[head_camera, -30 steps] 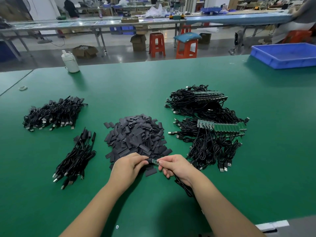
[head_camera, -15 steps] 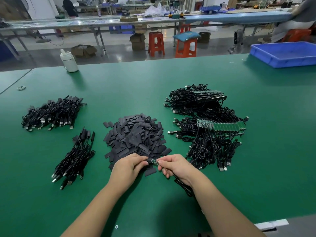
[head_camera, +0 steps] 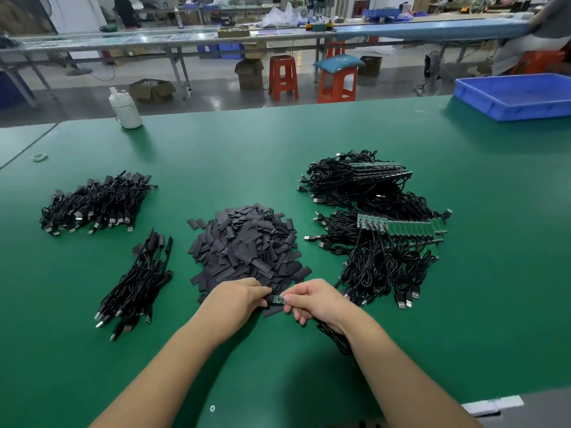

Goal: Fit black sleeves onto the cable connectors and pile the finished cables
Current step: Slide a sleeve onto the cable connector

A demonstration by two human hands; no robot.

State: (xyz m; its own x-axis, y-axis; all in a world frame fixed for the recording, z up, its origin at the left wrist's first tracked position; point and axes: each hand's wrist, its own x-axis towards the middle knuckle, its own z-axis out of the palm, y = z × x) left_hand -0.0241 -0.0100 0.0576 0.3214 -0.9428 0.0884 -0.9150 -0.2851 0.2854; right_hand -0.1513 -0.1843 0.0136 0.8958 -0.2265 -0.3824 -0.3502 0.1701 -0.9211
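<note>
A heap of flat black sleeves (head_camera: 247,245) lies in the middle of the green table (head_camera: 479,273). At its near edge my right hand (head_camera: 315,301) pinches a cable's small green connector board (head_camera: 278,299); the black cable (head_camera: 335,338) trails under my wrist. My left hand (head_camera: 239,299) pinches a black sleeve at the board's left end; the sleeve is mostly hidden by my fingers. To the right lie bare cables with green boards (head_camera: 386,242). Two piles of sleeved cables lie on the left, one near (head_camera: 139,282), one farther (head_camera: 95,202).
A blue tray (head_camera: 519,94) stands at the table's far right. A white jug (head_camera: 125,109) stands at the far left edge, and a small ring (head_camera: 39,157) lies left of it. Red stools and long benches stand beyond the table.
Both hands stay together at the near edge of the sleeve heap; the sleeve and board between the fingers have barely shifted.
</note>
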